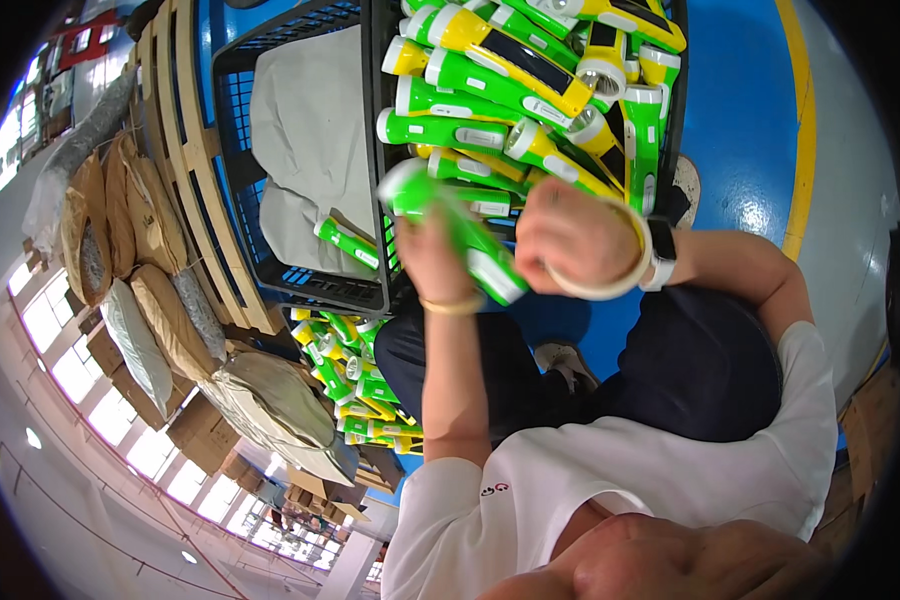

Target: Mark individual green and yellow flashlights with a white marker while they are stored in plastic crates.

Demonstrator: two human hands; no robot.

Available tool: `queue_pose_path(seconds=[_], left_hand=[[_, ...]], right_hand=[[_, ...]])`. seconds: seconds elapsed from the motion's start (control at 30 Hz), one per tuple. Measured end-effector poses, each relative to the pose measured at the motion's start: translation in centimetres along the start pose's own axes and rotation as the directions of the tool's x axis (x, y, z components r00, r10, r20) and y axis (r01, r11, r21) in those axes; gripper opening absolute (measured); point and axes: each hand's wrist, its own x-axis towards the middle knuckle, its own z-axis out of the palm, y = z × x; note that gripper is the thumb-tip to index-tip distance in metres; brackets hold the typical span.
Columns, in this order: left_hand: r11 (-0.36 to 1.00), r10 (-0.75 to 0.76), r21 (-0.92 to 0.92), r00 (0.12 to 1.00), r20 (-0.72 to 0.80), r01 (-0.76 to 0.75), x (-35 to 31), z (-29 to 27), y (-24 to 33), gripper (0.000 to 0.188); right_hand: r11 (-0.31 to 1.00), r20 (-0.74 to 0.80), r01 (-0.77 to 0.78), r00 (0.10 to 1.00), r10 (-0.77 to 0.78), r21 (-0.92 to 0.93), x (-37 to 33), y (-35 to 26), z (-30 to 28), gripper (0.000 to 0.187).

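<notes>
Fingers of your left hand curl round the middle of a green-and-white flashlight, probably to leave both ends free; its white head tilts toward 11 o'clock. Your right hand, at 3 o'clock near its tail, is bent almost into a fist; whether it grips anything, I cannot tell. At 12 o'clock, piled flashlights fill a black crate, seemingly for easy reach. At 10 o'clock, a grey sheet perhaps cushions a second crate, where one lone flashlight lies.

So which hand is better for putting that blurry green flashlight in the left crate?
Probably the left hand: it holds the green flashlight and is nearer the left crate; the right hand is farther away.
</notes>
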Motion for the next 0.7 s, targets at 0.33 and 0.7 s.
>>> queue_pose_path(seconds=[0.33,0.7], left_hand=[[0.428,0.655,0.903,0.701,-0.282,-0.037,13.4,-11.7,-1.3,0.052],[0.944,-0.135,-0.203,0.866,0.482,0.260,2.8,10.8,2.6,0.043]], right_hand=[[0.734,0.128,-0.139,0.947,0.295,-0.665,1.0,7.8,-5.9,0.007],[0.638,0.537,-0.719,0.666,0.518,0.276,0.5,4.0,-9.3,0.015]])
